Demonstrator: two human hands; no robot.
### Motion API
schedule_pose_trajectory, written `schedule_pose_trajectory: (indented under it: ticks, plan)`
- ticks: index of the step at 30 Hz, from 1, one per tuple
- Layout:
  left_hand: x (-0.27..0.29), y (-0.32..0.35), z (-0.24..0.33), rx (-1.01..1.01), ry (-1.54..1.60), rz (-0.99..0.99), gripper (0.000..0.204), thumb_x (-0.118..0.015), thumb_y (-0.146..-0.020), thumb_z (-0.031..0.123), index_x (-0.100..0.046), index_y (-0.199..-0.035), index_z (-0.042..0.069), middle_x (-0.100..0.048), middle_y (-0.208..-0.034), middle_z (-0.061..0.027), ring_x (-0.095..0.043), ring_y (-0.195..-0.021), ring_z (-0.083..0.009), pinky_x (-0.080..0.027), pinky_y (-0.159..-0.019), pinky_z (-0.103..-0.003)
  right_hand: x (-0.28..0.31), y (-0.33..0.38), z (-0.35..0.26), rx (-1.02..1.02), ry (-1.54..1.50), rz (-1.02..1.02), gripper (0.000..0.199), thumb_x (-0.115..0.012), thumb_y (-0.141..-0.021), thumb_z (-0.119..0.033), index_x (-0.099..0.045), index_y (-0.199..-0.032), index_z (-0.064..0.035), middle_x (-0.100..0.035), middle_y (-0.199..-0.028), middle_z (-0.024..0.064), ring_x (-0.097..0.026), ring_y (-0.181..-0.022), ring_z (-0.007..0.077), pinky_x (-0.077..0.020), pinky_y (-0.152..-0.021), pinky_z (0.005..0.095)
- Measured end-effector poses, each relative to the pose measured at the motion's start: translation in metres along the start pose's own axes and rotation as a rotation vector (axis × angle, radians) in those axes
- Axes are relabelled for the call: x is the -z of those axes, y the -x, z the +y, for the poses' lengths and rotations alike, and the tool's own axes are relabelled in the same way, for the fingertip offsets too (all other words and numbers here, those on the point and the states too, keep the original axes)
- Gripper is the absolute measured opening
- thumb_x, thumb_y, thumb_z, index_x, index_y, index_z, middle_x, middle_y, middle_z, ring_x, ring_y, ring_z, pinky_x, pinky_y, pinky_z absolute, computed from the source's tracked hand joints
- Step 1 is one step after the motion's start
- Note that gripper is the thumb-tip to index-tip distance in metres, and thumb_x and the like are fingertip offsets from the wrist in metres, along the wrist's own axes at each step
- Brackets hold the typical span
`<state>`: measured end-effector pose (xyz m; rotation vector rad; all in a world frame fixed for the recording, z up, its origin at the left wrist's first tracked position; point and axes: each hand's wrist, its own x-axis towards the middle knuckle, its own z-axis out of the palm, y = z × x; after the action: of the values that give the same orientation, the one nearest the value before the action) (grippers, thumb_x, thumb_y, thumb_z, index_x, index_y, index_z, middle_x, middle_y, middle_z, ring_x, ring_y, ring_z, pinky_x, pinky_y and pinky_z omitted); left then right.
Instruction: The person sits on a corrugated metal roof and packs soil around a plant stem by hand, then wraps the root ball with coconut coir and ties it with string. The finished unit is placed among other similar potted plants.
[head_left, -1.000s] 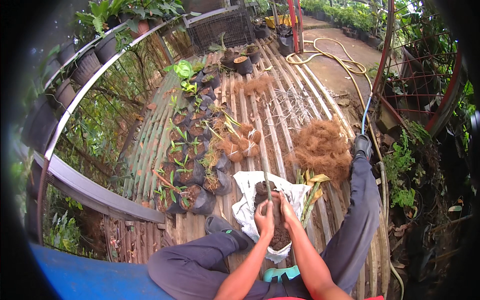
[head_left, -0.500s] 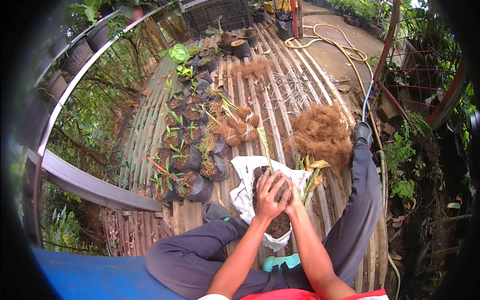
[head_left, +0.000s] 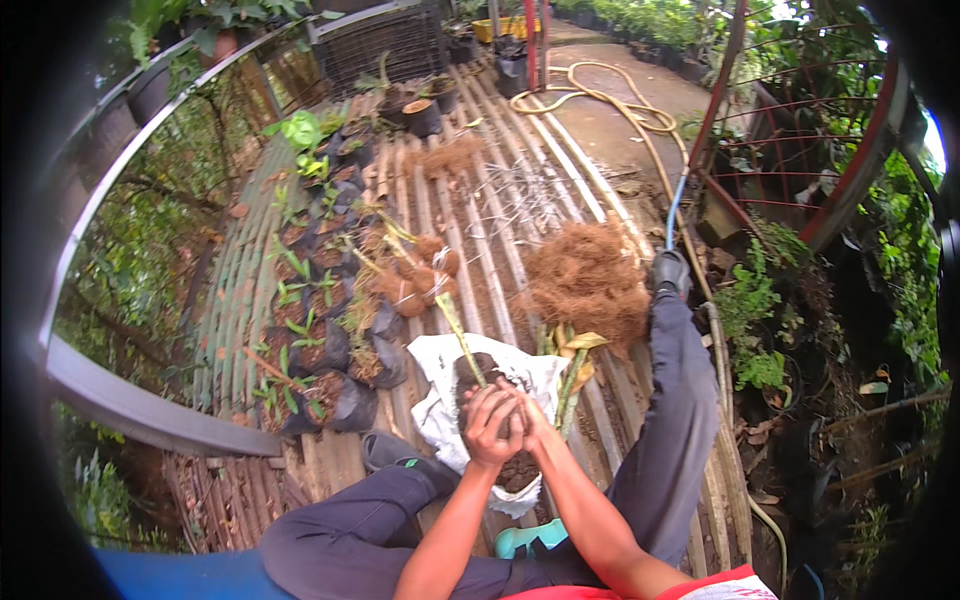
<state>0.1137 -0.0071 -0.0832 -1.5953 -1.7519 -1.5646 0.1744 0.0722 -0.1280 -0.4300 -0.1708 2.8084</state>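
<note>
Two hands (head_left: 490,427) clasped around base of green cutting (head_left: 461,338), over white sack (head_left: 433,412); rest juts beyond them.

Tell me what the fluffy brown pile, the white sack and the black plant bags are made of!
The brown pile looks like dull plant fibre, maybe coconut husk, with hairy strands. The white sack seems thin plastic, perhaps woven, since it creases; I can't make out a weave. The black plant bags look like soft, slightly shiny plastic, with bulging sides.
</note>
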Motion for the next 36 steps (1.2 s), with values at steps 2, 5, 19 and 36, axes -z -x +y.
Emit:
schedule_pose_trajectory:
  ticks: [2, 5, 19, 36]
  plan:
    - [-0.002, 0.0, 0.0, 0.004, 0.021, 0.003, 0.017, -0.063, -0.077, 0.013, -0.071, -0.091, 0.007, -0.067, -0.101, -0.0101, -0.063, -0.104, -0.0326, -0.045, -0.096, -0.044, 0.003, -0.001, -0.002, -0.004, -0.073, -0.042, 0.036, -0.052, -0.097, -0.029, -0.059, -0.115, 0.0018, -0.064, -0.113, 0.0146, -0.061, -0.104, 0.0232, -0.0483, -0.095, 0.0316]
    - [-0.003, -0.001, 0.001, 0.048, 0.057, 0.007, 0.017, -0.063, -0.078, 0.013, -0.07, -0.092, 0.006, -0.066, -0.103, -0.0109, -0.061, -0.106, -0.035, -0.044, -0.097, -0.047, 0.006, -0.002, -0.003, 0.007, -0.149, -0.13, 0.034, -0.05, -0.098, -0.025, -0.058, -0.119, 0.0001, -0.063, -0.113, 0.0107, -0.062, -0.102, 0.0208, -0.0486, -0.095, 0.0325]
    - [-0.008, -0.018, 0.019, 0.464, 0.053, 0.145, 0.024, -0.054, -0.09, 0.012, -0.065, -0.103, -0.004, -0.063, -0.111, -0.0192, -0.059, -0.108, -0.0373, -0.045, -0.097, -0.046, -0.031, 0.005, 0.0, 0.234, 0.292, 0.326, 0.043, -0.047, -0.098, -0.045, -0.062, -0.115, -0.0082, -0.066, -0.111, 0.005, -0.062, -0.101, 0.0171, -0.0521, -0.091, 0.034]
    - [-0.012, 0.01, 0.016, 0.071, 0.041, 0.02, 0.015, -0.061, -0.076, 0.008, -0.07, -0.086, 0.002, -0.067, -0.096, -0.0103, -0.064, -0.096, -0.0319, -0.049, -0.091, -0.044, 0.009, 0.021, 0.016, 0.241, -0.13, -0.029, 0.028, -0.044, -0.1, -0.023, -0.059, -0.112, -0.0023, -0.063, -0.097, 0.0023, -0.062, -0.085, 0.0113, -0.0518, -0.081, 0.0231]
